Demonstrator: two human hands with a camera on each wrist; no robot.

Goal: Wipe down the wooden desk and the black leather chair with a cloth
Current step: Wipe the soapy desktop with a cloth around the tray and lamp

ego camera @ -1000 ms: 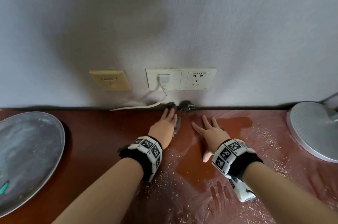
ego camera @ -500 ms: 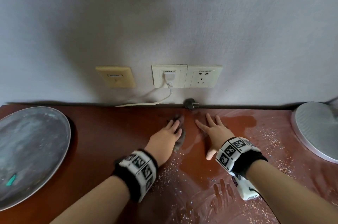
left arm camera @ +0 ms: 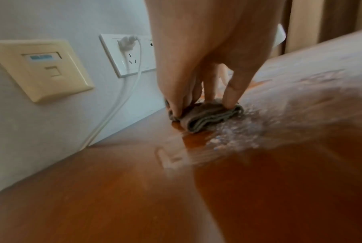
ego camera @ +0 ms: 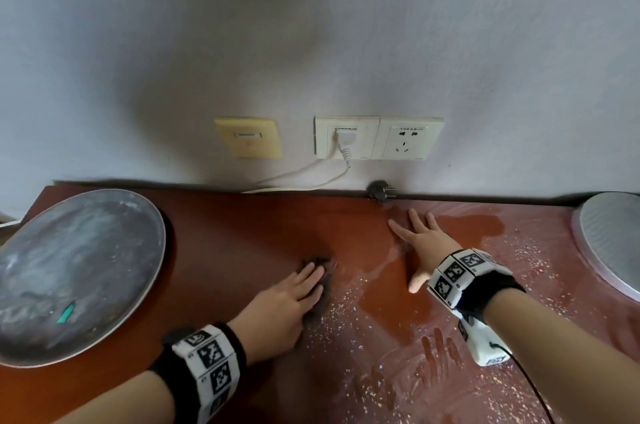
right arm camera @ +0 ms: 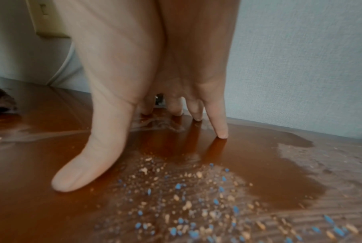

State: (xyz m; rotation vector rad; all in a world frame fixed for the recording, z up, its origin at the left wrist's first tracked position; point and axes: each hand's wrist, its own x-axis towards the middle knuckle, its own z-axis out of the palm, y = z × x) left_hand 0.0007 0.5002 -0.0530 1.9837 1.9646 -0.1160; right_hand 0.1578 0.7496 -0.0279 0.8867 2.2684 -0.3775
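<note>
The reddish wooden desk [ego camera: 242, 250] runs along a grey wall. A folded grey cloth [ego camera: 322, 262] lies on it, and my left hand [ego camera: 304, 281] presses it down with straight fingers. In the left wrist view the fingertips and thumb of that left hand [left arm camera: 196, 65] bear on the cloth [left arm camera: 209, 115] at the edge of a white dusty streak. My right hand [ego camera: 420, 240] lies flat on the desk with its fingers spread, near the wall, holding nothing. The right wrist view shows the right hand [right arm camera: 155, 82] on wet wood [right arm camera: 40, 164]. No chair is in view.
A round grey tray [ego camera: 69, 268] fills the left end and a round lamp base [ego camera: 613, 236] the right. White dust and crumbs [ego camera: 346, 313] cover the near right. Wall sockets [ego camera: 377, 138], a white cable [ego camera: 294, 178] and a loose black plug [ego camera: 379, 190] sit at the back.
My left hand has slid the cloth back from the wall toward me and to the left. The right hand has stayed flat in the same spot.
</note>
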